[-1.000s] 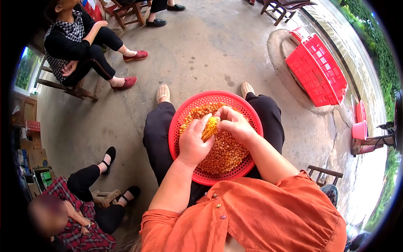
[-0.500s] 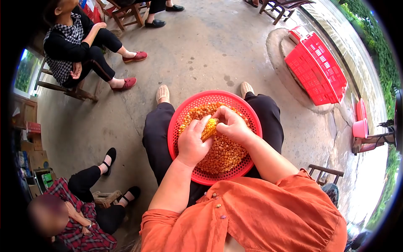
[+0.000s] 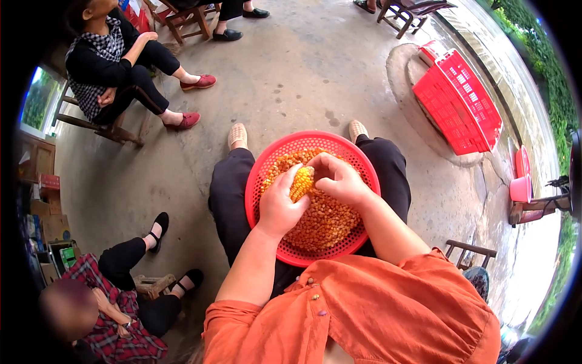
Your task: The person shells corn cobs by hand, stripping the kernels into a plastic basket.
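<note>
Concrete floor point(image 3: 285, 85) spreads around a red basket point(image 3: 310, 259) of corn kernels point(image 3: 324, 227) on a seated person's lap point(image 3: 230, 197), with a red crate point(image 3: 451, 109) off to the right. Close together above the kernels, the left hand point(image 3: 280, 203) wraps a corn cob point(image 3: 300, 187) and the right hand point(image 3: 342, 182) bends its fingers at the cob's far end; whether they grip it, I cannot tell.

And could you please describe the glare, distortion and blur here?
Head view: black corners and curved edges show lens distortion; glare washes out the ground at right; corn cob, left hand and right hand look fairly sharp; a person's head, lower left, is blurred.
</note>
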{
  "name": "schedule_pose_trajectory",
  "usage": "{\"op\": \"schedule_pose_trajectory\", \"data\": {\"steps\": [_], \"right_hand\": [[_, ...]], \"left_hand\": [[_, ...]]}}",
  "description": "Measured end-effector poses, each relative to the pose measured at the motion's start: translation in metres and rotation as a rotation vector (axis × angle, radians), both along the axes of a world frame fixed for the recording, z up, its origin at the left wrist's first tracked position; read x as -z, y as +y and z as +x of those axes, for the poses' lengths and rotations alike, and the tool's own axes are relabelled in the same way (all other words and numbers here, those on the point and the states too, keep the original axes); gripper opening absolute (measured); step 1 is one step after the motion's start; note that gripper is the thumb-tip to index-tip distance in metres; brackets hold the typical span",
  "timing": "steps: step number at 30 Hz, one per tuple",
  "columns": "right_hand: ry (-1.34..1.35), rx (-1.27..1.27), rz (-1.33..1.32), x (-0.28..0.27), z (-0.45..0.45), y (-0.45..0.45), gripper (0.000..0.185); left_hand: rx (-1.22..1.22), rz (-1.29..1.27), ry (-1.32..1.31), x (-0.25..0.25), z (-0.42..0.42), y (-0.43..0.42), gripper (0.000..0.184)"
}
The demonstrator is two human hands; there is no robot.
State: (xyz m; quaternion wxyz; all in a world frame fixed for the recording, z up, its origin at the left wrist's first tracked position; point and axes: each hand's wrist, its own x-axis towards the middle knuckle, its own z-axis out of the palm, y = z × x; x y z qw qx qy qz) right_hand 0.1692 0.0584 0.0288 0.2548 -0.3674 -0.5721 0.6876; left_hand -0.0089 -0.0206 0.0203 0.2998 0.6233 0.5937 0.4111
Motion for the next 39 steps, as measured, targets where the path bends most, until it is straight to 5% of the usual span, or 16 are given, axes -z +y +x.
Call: {"op": "schedule_pose_trajectory", "data": {"steps": [13,39], "right_hand": [[-0.026,0.012,-0.079,0.008,-0.001,0.0,0.028],[0.081,0.025,-0.184,0.004,0.001,0.001,0.024]], "left_hand": [[0.018,0.074,0.216,-0.004,0.003,-0.002,0.062],[0.01,0.053,0.06,-0.001,0.003,-0.001,0.061]]}}
